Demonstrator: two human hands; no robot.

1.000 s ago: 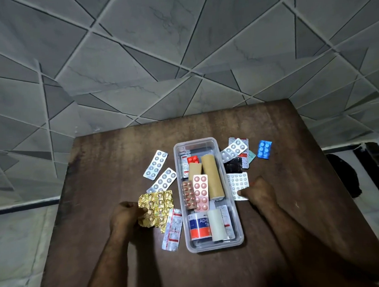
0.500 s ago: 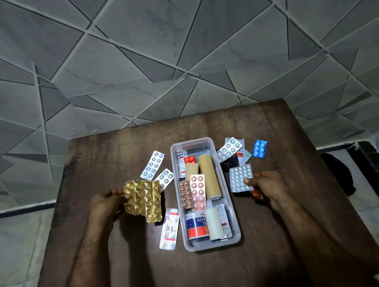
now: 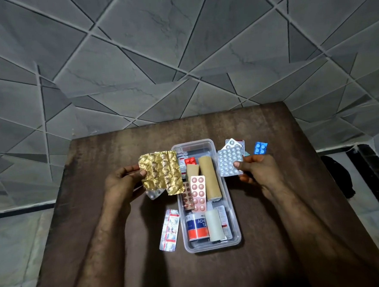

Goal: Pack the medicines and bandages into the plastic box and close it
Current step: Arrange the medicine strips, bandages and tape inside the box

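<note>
— Where are the hands right now?

— Both are raised over the brown tabletop (image 3: 113, 216), one on each side of the clear plastic box (image 3: 234, 227). The left hand (image 3: 121, 181) pinches a crinkled gold foil strip (image 3: 160, 172) by its left edge, thumb on top, so the strip hangs partly over the box's left rim. The right hand (image 3: 256, 169) grips a silver blister sheet of white tablets (image 3: 229, 162) by its right edge, just beside the box's right wall.

— And the box itself?

— Open, with no lid on it, standing lengthwise in the middle of the tabletop. Inside lie two tan bandage rolls (image 3: 209, 180), a pink blister pack (image 3: 198, 193) resting across a brown one (image 3: 187, 195), a small red blister (image 3: 190, 160), a roll of adhesive tape with a blue and red label (image 3: 196, 227) and a white roll (image 3: 214, 225) touching it at the near end.

— Anything left outside?

— A red-and-white strip (image 3: 170, 229) lies flat just left of the box. A silver blister's corner (image 3: 154, 194) peeks out beneath the gold strip. To the right, behind the held sheet, sits a small heap of packs (image 3: 234, 143) — I cannot tell how many — and a blue blister (image 3: 261, 147) a little apart from it.
</note>
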